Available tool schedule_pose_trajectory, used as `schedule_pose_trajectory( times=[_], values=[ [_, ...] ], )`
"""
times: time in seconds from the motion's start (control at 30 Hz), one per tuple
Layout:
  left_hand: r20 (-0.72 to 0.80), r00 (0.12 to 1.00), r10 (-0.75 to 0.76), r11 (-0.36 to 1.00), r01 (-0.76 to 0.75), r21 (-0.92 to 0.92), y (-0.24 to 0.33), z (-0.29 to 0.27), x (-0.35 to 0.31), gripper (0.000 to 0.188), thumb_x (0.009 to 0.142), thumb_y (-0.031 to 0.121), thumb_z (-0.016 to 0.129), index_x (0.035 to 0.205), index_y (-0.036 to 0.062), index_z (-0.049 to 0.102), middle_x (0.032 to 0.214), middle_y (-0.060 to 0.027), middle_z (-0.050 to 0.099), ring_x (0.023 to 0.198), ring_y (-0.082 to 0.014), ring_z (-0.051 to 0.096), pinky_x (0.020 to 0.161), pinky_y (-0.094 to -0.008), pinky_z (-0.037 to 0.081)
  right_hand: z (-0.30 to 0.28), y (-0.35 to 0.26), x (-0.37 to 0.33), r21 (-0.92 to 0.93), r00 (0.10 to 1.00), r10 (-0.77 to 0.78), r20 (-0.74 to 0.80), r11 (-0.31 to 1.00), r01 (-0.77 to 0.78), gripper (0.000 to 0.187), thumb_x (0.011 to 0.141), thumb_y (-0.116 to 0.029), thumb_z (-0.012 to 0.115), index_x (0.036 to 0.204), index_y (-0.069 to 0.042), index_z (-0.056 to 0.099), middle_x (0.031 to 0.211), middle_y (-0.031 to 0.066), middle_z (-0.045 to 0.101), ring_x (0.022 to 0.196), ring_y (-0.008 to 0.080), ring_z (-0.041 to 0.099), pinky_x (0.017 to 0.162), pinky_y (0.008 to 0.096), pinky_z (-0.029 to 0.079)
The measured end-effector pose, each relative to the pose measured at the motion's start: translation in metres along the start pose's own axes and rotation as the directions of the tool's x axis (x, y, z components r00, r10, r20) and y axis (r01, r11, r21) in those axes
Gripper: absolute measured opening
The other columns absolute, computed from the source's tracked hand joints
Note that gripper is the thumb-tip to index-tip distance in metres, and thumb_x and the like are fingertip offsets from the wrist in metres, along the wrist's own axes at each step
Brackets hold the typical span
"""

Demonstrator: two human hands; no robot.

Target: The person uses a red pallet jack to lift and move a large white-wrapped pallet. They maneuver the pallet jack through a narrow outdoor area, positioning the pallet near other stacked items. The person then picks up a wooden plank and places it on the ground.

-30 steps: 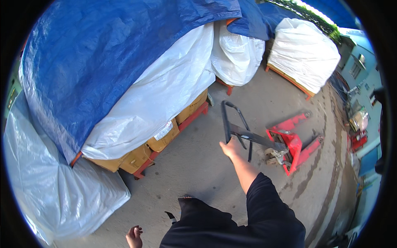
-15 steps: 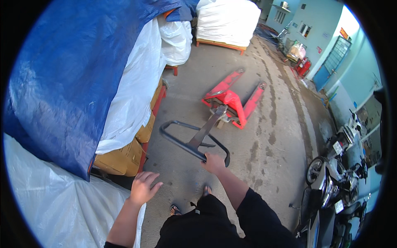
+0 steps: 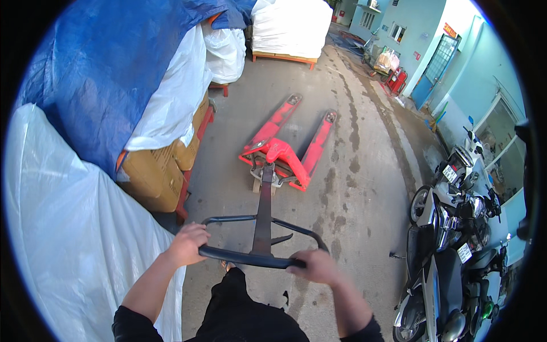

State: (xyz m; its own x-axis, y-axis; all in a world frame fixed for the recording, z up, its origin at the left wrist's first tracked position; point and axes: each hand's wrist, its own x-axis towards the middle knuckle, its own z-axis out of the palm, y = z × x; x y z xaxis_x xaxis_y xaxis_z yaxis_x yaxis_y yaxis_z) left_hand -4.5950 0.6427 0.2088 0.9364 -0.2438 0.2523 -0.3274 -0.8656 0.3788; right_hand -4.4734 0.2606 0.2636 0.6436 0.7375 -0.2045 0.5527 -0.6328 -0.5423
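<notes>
A red hand pallet jack [image 3: 285, 154] stands on the concrete in front of me, its two forks pointing away. Its dark steering arm rises toward me and ends in a black loop handle [image 3: 245, 256]. My left hand [image 3: 190, 245] is closed round the left corner of that loop. At the other end of the near bar, my right hand [image 3: 318, 267] is closed on the grip, slightly smeared by motion. A small lever [image 3: 282, 239] sticks out inside the loop, apart from both hands. The forks carry nothing.
Cardboard boxes [image 3: 151, 179] on red pallets line the left, under blue [image 3: 108, 80] and white [image 3: 74, 228] tarpaulins. A white-wrapped pallet load [image 3: 288, 28] stands ahead. Motorbikes [image 3: 447, 228] are parked along the right. Fire extinguishers [image 3: 397, 80] stand near a blue door [image 3: 437, 71].
My left hand has moved onto the handle's left corner. The handle has swung square to me, and the jack sits further left in view. My right hand stays on the grip.
</notes>
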Motion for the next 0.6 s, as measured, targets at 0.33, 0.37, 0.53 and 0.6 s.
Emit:
schedule_pose_trajectory(
  times=[0.33, 0.37, 0.53, 0.6],
  values=[
    [-0.764, 0.630, -0.140, 0.978, -0.032, -0.205, 0.061, -0.064, 0.065, 0.028, 0.064, 0.012, 0.077, 0.081, 0.0049, 0.057, 0.071, -0.0080, 0.060, 0.062, -0.0206, 0.061, 0.062, -0.0309, 0.050, -0.110, 0.028, -0.017, 0.248, 0.299, 0.129, -0.946, 0.880, 0.405, 0.054, 0.102, -0.040, 0.044, 0.073, 0.001, 0.062, 0.062, 0.0084, 0.059, 0.057, 0.0155, 0.054, 0.055, 0.0303, 0.041],
    [-0.789, 0.587, -0.181, 0.972, -0.018, -0.236, 0.060, -0.075, 0.080, 0.028, 0.065, 0.013, 0.077, 0.083, 0.0041, 0.057, 0.071, -0.0080, 0.060, 0.062, -0.0188, 0.060, 0.062, -0.0308, 0.050, -0.123, 0.024, -0.005, 0.379, 0.293, 0.287, -0.912, 0.862, 0.336, 0.054, 0.103, -0.040, 0.044, 0.073, 0.001, 0.062, 0.062, 0.0089, 0.059, 0.055, 0.0153, 0.054, 0.054, 0.0300, 0.042],
    [-0.623, 0.566, -0.540, 0.761, 0.011, -0.648, 0.067, -0.111, 0.121, 0.026, 0.074, 0.006, 0.070, 0.097, -0.0001, 0.061, 0.072, -0.0048, 0.059, 0.070, -0.0135, 0.056, 0.066, -0.0292, 0.048, -0.152, 0.007, 0.016, 0.331, 0.282, 0.272, -0.920, 0.925, 0.186, 0.054, 0.101, -0.044, 0.046, 0.077, 0.002, 0.061, 0.061, 0.0098, 0.058, 0.046, 0.0154, 0.052, 0.046, 0.0301, 0.041],
    [-0.741, 0.571, -0.354, 0.854, -0.124, -0.505, 0.075, -0.110, 0.089, 0.025, 0.072, 0.010, 0.071, 0.091, -0.0005, 0.059, 0.075, -0.0075, 0.060, 0.070, -0.0155, 0.058, 0.067, -0.0303, 0.050, -0.130, -0.006, -0.025, 0.630, 0.142, 0.616, -0.775, 0.730, 0.264, 0.043, 0.098, -0.038, 0.050, 0.080, 0.000, 0.061, 0.067, 0.0076, 0.057, 0.055, 0.0157, 0.054, 0.050, 0.0304, 0.042]
  ],
)
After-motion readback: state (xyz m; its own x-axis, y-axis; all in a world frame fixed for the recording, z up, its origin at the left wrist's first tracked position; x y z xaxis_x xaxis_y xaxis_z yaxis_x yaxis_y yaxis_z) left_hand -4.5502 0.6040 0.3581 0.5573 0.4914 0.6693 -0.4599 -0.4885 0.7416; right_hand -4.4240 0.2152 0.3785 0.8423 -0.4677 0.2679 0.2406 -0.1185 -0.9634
